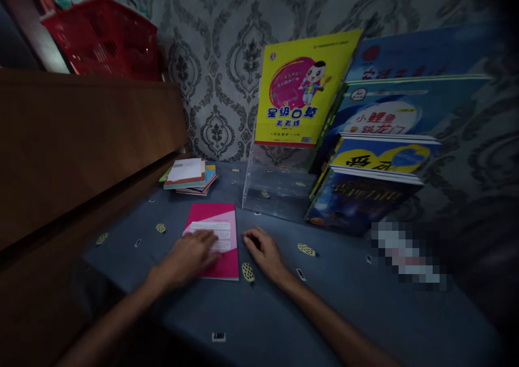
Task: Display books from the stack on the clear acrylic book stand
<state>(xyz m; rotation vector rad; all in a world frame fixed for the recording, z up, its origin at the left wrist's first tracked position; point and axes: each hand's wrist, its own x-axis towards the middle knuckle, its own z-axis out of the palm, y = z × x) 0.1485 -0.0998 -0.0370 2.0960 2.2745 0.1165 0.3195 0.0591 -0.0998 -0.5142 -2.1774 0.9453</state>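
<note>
A pink book (225,213) with a pale panel of text lies flat on the cloth-covered table. My left hand (194,253) rests over its left and lower part, fingers stretched out across the cover. Just right of the book, my right hand (261,251) lies on the cloth with its fingers curled and no object showing in them. Behind it stands a clear acrylic book rack (279,194), with a yellow workbook (292,91) upright on its upper tier. More books, including a dark blue book (357,202), fill the rack's right side.
A small stack of books (188,175) sits at the table's back left. Along the left runs a wooden panel (89,145), with a red plastic basket (109,40) on top. A blurred-out item (405,256) lies at the right. Patterned wallpaper (214,64) covers the wall behind.
</note>
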